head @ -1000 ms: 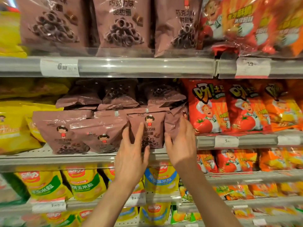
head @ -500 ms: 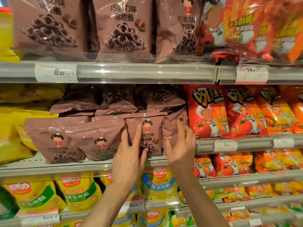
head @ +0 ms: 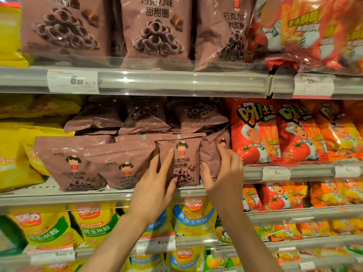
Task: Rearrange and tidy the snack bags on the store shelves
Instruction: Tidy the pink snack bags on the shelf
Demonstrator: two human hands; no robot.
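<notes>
Small brown chocolate-ring snack bags stand in a row on the middle shelf [head: 59,197]. My left hand [head: 155,185] lies with spread fingers on the front of one upright brown bag [head: 184,160]. My right hand [head: 225,173] pinches the narrow brown bag [head: 211,154] just right of it, thumb at its lower front, fingers at its right edge. Two more brown bags [head: 72,163] lean to the left, overlapping. Further brown bags [head: 145,116] lie stacked flat behind them.
Red tomato snack bags [head: 255,134] press against the brown row on the right. Yellow bags [head: 15,154] sit at the left. Large brown bags [head: 155,30] fill the top shelf. Yellow corn bags [head: 194,216] hang below my hands. Price tags line the shelf rails.
My left hand has slid slightly left on the upright bag, fingers spread wider. My right hand's fingers have curled from flat onto the edge of the narrow bag. The view has moved closer.
</notes>
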